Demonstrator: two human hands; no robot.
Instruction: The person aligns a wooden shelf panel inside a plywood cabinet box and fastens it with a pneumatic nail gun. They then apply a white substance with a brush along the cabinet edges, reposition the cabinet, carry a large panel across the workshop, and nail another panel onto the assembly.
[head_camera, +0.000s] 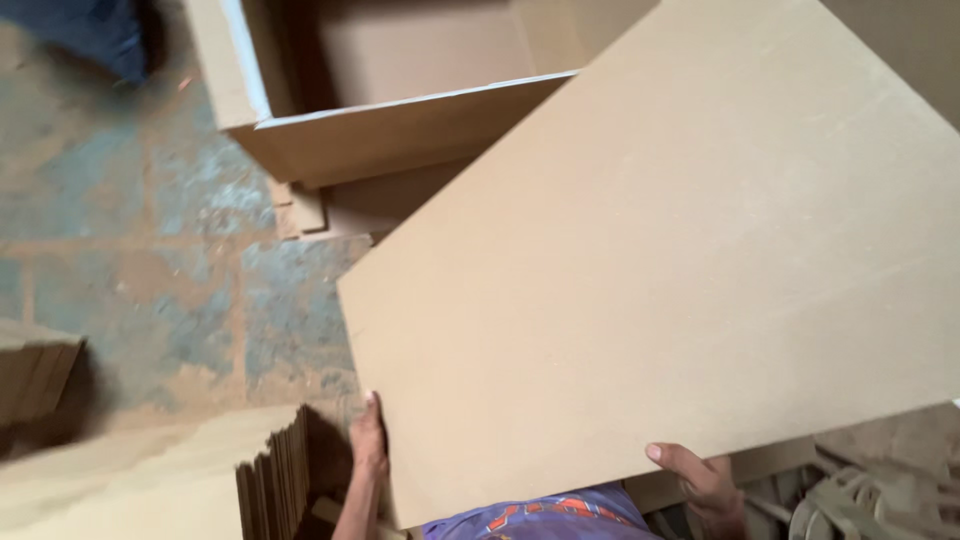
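Note:
A large plain brown fibreboard panel (660, 260) fills the middle and right of the head view, tilted, with its near corner towards me. My left hand (369, 440) grips its lower left edge, thumb on top. My right hand (700, 480) holds the bottom edge further right, thumb over the face and fingers under it. A bit of my purple printed shirt (545, 515) shows between my arms.
An open box-like cabinet of the same board (390, 130) stands behind the panel. A stack of thin boards on edge (275, 485) is by my left arm, another stack (35, 375) at far left. The floor (150, 260) is dusty, worn blue concrete. Scraps (860, 500) lie bottom right.

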